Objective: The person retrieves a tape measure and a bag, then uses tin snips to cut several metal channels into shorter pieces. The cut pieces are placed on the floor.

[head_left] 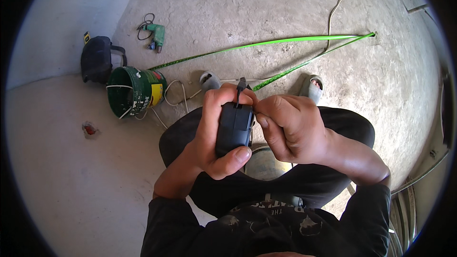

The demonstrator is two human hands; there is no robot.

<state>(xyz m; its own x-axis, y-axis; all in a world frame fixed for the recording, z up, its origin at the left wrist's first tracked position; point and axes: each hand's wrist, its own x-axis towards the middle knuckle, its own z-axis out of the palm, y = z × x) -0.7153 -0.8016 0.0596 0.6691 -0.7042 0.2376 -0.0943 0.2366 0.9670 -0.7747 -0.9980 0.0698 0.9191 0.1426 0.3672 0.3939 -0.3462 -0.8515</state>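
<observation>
My left hand [209,138] is wrapped round a black box-shaped device [233,126], thumb along its lower edge and fingers over its far side. A short black cable [241,93] with a plug-like end rises from the top of the device. My right hand [295,126] is closed in a pinch against the device's right side. Whatever its fingertips grip is hidden. Both hands are above my lap, and a rounded, worn container or seat [267,163] shows between my legs.
A dark green bucket [134,93] lies tilted at left beside a black bag [97,59]. Beyond it rests a green corded drill [156,35]. A long bright green strip [281,40] loops over the concrete floor, crossing a pale cable [331,14]. Bent pipes [404,214] stand at lower right.
</observation>
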